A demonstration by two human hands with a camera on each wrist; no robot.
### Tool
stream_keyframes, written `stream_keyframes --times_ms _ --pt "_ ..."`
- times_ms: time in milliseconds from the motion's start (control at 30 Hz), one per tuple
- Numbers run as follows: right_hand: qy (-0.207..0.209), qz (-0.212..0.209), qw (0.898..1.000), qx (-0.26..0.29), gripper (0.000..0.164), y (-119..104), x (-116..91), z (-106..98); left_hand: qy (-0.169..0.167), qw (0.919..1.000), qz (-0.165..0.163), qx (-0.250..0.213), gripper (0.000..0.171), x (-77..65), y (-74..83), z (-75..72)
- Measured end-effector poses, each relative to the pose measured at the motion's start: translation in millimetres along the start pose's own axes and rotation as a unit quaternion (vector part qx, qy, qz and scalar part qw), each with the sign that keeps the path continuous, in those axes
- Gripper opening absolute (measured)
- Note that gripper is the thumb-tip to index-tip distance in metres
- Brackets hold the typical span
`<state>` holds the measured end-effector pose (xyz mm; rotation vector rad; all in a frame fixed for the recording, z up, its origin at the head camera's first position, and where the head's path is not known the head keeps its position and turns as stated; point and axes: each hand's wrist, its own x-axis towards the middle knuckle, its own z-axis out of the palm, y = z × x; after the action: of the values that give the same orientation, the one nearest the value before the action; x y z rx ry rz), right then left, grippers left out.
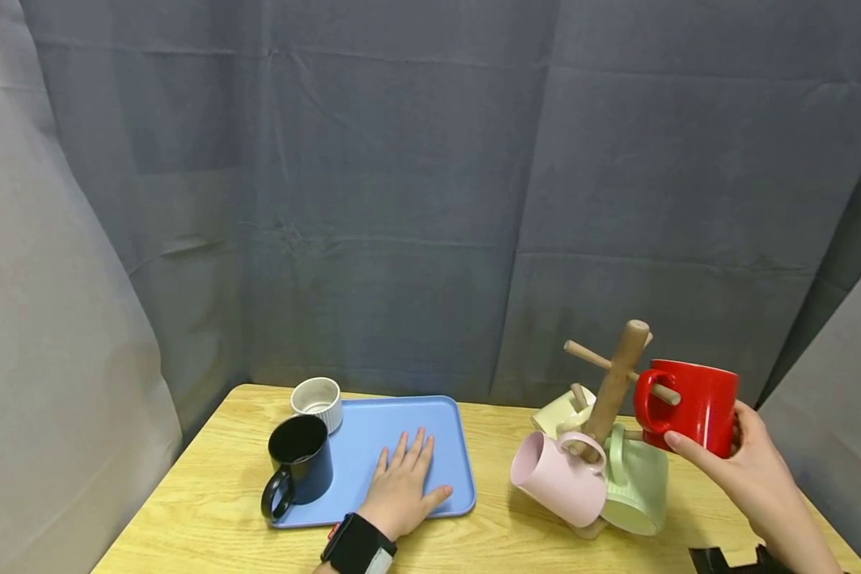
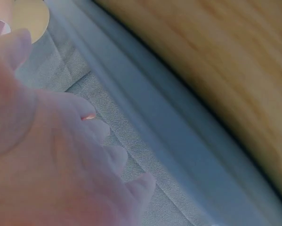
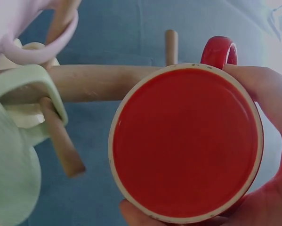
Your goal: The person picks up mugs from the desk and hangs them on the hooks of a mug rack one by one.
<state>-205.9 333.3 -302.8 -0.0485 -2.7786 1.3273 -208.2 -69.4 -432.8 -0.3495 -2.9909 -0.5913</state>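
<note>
My right hand (image 1: 749,458) grips a red mug (image 1: 703,406) by its body, thumb near the handle side. The mug's round base (image 3: 185,143) faces the right wrist camera. In the head view an upper peg (image 1: 665,394) of the wooden mug tree (image 1: 620,375) passes through the red mug's handle loop, its tip showing past it. A pink mug (image 1: 563,478), a green mug (image 1: 638,486) and a pale yellow mug (image 1: 561,414) hang lower on the tree. My left hand (image 1: 402,486) lies flat with spread fingers on a blue tray (image 1: 448,454).
A black mug (image 1: 312,462) stands on the tray's left side, its handle towards the front. Behind it a small white ribbed cup (image 1: 318,399) sits at the tray's back left corner. Grey cloth (image 1: 402,199) hangs behind the wooden table (image 1: 208,486).
</note>
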Motion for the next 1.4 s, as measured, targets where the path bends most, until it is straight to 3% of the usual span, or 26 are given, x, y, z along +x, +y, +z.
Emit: stream_keyframes --times_ms 433,600,767,900,967,1067,1133,1200,1300,1400 --pt "-0.022 -0.017 1.0 0.005 0.094 -2 11 14 0.033 0.9994 -0.002 0.008 0.08 -0.5 -0.1 -1.6" --pt "-0.034 -0.039 0.999 0.008 0.082 1 13 18 0.029 0.9995 -0.005 0.011 0.08 -0.2 0.2 -2.3" --pt "-0.051 -0.041 0.998 -0.022 0.078 1 16 21 0.021 0.9997 -0.01 0.007 0.081 -1.4 0.8 -2.7" --pt "-0.052 -0.041 0.997 -0.033 0.088 -1 16 22 0.026 0.9996 -0.009 0.01 0.081 -0.6 -0.9 -0.9" --pt "-0.03 -0.037 0.998 -0.03 0.1 -5 13 22 0.026 0.9996 -0.009 0.006 0.081 -0.6 -1.7 0.5" --pt "0.069 -0.05 0.996 -0.03 0.11 -14 0 27 0.03 0.9995 -0.008 0.001 0.08 -0.3 -3.0 2.6" --pt "0.169 -0.091 0.981 -0.026 0.109 -23 -13 32 0.035 0.9994 -0.006 -0.001 0.08 0.4 -3.6 3.2" --pt "0.266 -0.147 0.953 -0.021 0.102 -33 -26 39 0.037 0.9993 -0.005 0.003 0.08 1.0 -3.6 2.8" --pt "0.36 -0.265 0.894 -0.022 0.085 -47 -42 53 0.035 0.9993 -0.006 0.008 0.081 1.6 -2.7 1.4" --pt "0.401 -0.39 0.828 -0.04 0.074 -58 -49 75 0.033 0.9993 -0.008 0.012 0.082 1.9 -2.0 1.4"
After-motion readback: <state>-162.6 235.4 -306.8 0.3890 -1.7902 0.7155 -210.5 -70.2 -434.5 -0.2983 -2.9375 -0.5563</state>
